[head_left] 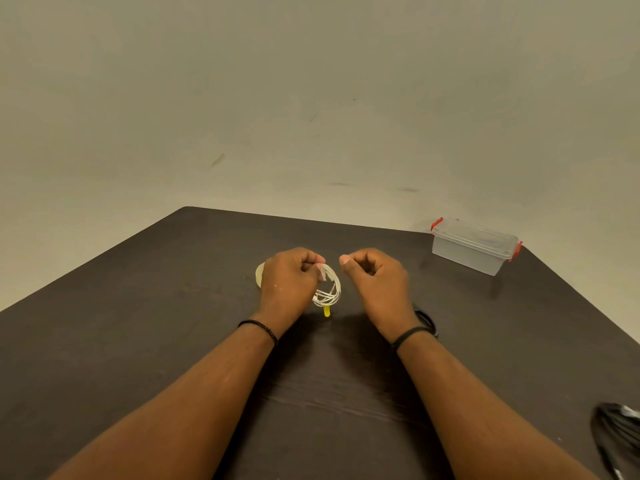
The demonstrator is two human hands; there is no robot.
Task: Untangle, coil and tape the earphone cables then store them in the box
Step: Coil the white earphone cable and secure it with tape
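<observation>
Pinching the taped white earphone coil point(328, 288) in our left hand point(290, 279), we held our right hand point(374, 276) curled and empty just beside it, nearer the closed clear box point(475, 244) well off to the right on the table point(138, 341).

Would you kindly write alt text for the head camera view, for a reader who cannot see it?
A person's left hand pinches a coiled white earphone cable above a dark table, while the right hand, fingers curled, hovers beside it. A closed clear box with red latches sits at the far right; a tape roll peeks from behind the left hand, and black cables lie at the near right edge.
</observation>
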